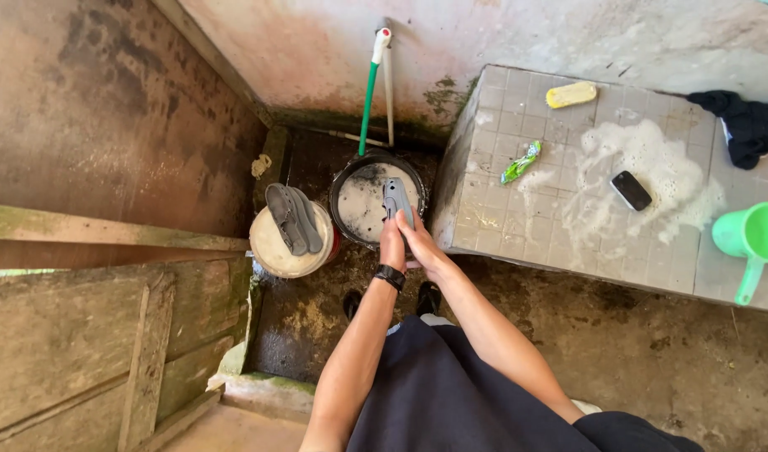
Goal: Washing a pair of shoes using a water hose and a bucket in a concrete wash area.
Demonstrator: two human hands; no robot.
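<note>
Both my hands hold a grey slipper (396, 199) over a black bucket (344, 182) of soapy water. My left hand (391, 245), with a black band on its wrist, grips the slipper from the left. Against its lower right side presses my right hand (419, 241). Two more grey slippers (294, 219) lie across the top of a white bucket (271, 249) just left of the black one. A green-handled tool (369, 90) leans against the wall behind the black bucket.
A tiled slab (518, 218) at the right carries soap foam (643, 163), a yellow sponge (570, 95), a green wrapper (519, 162), a black brush-like object (631, 190), dark cloth (745, 125) and a green scoop (756, 238). Wooden boards (108, 335) stand at the left. The floor is wet.
</note>
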